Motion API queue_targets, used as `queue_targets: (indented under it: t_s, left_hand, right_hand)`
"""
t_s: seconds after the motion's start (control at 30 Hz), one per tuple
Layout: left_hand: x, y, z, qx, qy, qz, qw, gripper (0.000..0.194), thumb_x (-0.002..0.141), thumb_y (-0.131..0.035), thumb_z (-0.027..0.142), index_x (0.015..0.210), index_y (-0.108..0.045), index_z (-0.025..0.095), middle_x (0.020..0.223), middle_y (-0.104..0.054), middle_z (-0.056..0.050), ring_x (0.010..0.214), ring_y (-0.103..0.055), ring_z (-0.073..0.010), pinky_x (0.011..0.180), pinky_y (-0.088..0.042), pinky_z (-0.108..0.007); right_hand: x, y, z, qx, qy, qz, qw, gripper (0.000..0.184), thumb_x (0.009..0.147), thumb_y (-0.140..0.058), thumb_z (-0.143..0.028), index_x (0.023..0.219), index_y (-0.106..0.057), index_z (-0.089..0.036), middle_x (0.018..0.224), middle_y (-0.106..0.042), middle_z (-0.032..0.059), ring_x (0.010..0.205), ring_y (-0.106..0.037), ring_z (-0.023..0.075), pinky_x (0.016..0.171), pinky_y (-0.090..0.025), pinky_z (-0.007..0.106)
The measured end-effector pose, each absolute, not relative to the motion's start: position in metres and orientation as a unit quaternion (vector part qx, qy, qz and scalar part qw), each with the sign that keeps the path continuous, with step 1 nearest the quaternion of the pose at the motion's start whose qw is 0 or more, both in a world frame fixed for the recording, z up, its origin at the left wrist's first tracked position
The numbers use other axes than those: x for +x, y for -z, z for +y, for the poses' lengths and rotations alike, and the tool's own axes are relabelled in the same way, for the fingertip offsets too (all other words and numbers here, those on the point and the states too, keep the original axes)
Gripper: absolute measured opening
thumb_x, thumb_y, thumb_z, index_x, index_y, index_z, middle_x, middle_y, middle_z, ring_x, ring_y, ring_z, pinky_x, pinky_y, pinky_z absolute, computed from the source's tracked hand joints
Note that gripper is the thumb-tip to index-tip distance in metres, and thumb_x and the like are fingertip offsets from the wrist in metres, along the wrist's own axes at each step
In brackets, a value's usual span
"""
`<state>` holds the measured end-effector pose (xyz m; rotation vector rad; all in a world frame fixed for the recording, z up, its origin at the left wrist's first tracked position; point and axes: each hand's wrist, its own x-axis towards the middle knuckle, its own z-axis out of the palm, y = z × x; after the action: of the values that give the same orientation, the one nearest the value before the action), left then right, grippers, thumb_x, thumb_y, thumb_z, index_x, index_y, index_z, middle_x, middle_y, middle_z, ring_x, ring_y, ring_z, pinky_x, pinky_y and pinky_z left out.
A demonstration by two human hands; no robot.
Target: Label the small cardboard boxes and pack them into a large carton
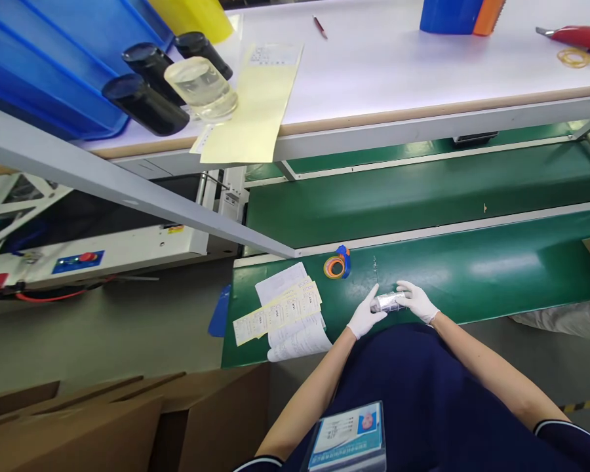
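Both my hands wear white gloves and are close together above the front edge of the green bench [452,275]. Between them lies a small shiny, silvery wrapped cylinder [388,301]; what is inside it I cannot make out. My left hand [366,314] has its fingers around the left end. My right hand [417,301] grips the right end from above. Just beyond the left hand is an orange and blue tape dispenser [337,263]. Farther left, printed yellow label sheets [280,311] rest on white papers [295,341].
On the raised white shelf [373,72] stand black cylinders [145,105], a clear cylinder [201,88] and a blue bin [54,59]. A yellow sheet [255,111] overhangs its edge. A grey post [128,190] slants down at left. Cardboard [221,419] leans at lower left.
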<state>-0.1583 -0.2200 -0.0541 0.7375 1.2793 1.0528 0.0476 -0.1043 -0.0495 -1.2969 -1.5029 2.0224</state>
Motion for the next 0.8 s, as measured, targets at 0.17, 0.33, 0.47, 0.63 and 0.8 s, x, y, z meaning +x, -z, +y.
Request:
queue_targets:
  t_s: [0.17, 0.33, 0.47, 0.63, 0.8]
  left_hand:
    - [-0.159, 0.046, -0.213, 0.285, -0.472, 0.574, 0.605, 0.104, 0.077, -0.079, 0.029, 0.163, -0.022, 0.019, 0.09, -0.071, -0.001, 0.082, -0.065, -0.0145, 0.088, -0.051, -0.033]
    - [-0.162, 0.036, -0.211, 0.372, -0.429, 0.597, 0.567, 0.079, 0.078, -0.076, 0.026, 0.151, -0.049, 0.015, 0.094, -0.07, -0.003, 0.088, -0.064, -0.0171, 0.095, -0.05, -0.038]
    - [-0.158, 0.02, -0.211, 0.434, -0.422, 0.614, 0.508, 0.075, 0.069, -0.087, 0.03, 0.139, -0.062, 0.019, 0.124, -0.067, -0.01, 0.113, -0.063, -0.024, 0.107, -0.046, -0.041]
    - [-0.15, 0.008, -0.21, 0.417, -0.431, 0.621, 0.504, 0.032, 0.083, -0.075, 0.037, 0.108, -0.076, 0.017, 0.105, -0.075, -0.009, 0.096, -0.069, -0.0229, 0.095, -0.052, -0.039]
    - [-0.148, 0.014, -0.206, 0.331, -0.451, 0.599, 0.573, 0.039, 0.078, -0.079, 0.044, 0.104, -0.075, 0.015, 0.104, -0.078, -0.01, 0.096, -0.071, -0.0247, 0.092, -0.055, -0.039]
  right_hand:
    - [0.049, 0.028, -0.106, -0.407, -0.704, -0.549, 0.193, 0.075, 0.074, -0.08, -0.04, 0.141, -0.054, -0.019, 0.131, -0.063, 0.0141, 0.105, -0.068, 0.0238, 0.089, -0.058, 0.039]
    - [0.048, 0.013, -0.113, -0.397, -0.692, -0.57, 0.197, 0.074, 0.075, -0.079, -0.038, 0.141, -0.052, -0.02, 0.126, -0.066, 0.0114, 0.103, -0.069, 0.0229, 0.092, -0.057, 0.04]
    - [0.045, 0.003, -0.119, -0.373, -0.701, -0.571, 0.209, 0.067, 0.078, -0.075, -0.034, 0.14, -0.053, -0.021, 0.116, -0.069, 0.0075, 0.105, -0.07, 0.0225, 0.099, -0.055, 0.04]
    - [0.046, -0.008, -0.124, -0.386, -0.677, -0.591, 0.209, 0.062, 0.08, -0.073, -0.034, 0.138, -0.055, -0.02, 0.109, -0.073, 0.0065, 0.103, -0.071, 0.0225, 0.101, -0.054, 0.042]
    - [0.05, -0.006, -0.124, -0.43, -0.645, -0.602, 0.192, 0.057, 0.083, -0.071, -0.039, 0.134, -0.059, -0.018, 0.112, -0.075, 0.0091, 0.103, -0.072, 0.0238, 0.1, -0.056, 0.043]
